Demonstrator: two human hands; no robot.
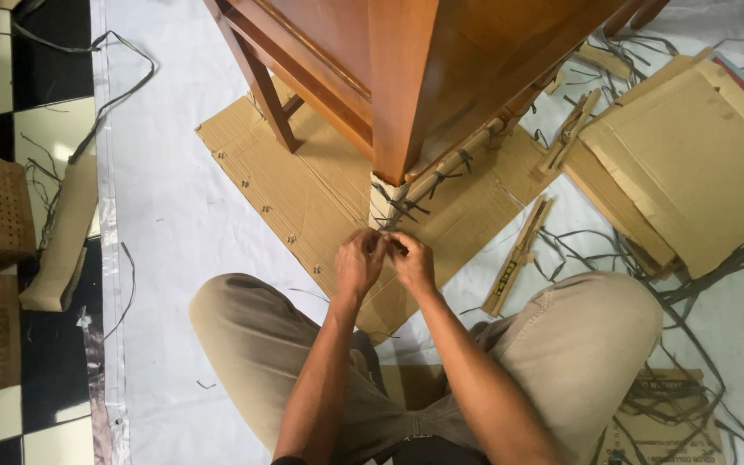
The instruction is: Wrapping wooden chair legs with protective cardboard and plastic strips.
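Head view: nearest me I see bent knees in khaki trousers [286, 344] on a white sheet [165, 215]. Beyond them my left hand [361, 261] and right hand [412, 263] meet, fingers curled and pinched on a dark strap [396, 207] at the foot of a wooden leg [398, 103]. The leg stands on flat cardboard [303, 185]. Further right lie wood strips [518, 254], loose straps and a stack of cardboard sheets [691, 164].
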